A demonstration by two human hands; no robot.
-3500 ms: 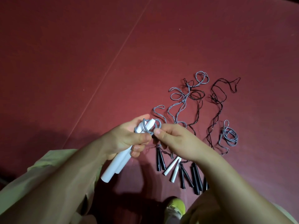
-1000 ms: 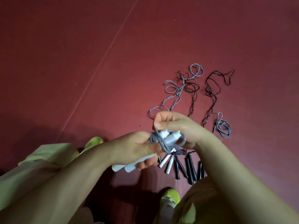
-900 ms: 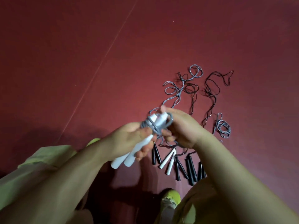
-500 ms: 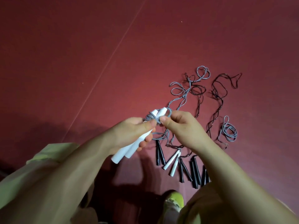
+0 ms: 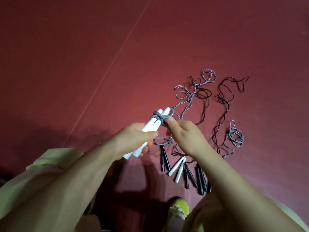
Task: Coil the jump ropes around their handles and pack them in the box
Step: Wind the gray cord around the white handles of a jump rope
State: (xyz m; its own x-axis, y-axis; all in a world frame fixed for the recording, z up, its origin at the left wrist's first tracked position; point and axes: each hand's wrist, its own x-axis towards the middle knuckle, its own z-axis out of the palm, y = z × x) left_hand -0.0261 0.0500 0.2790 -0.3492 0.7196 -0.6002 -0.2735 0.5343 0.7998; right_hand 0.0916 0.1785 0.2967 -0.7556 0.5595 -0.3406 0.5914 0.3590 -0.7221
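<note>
— Where were the white handles [image 5: 151,129]?
— Gripped in the left hand [image 5: 133,141], fingers curled round both, grey rope [image 5: 158,117] coiled near their far tips.
— And the right hand [image 5: 185,136]?
— It pinched the rope just right of the coil. Other ropes [image 5: 222,104] lay on the floor [image 5: 83,47].

Dim, centre-lit view; dark corners, wide-angle distortion.

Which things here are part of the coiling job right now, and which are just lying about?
In hand:
- left hand gripping two white handles
- right hand pinching grey rope coiled round them

Lying about:
- black handles
- loose black rope
- yellow-green shoe
</note>
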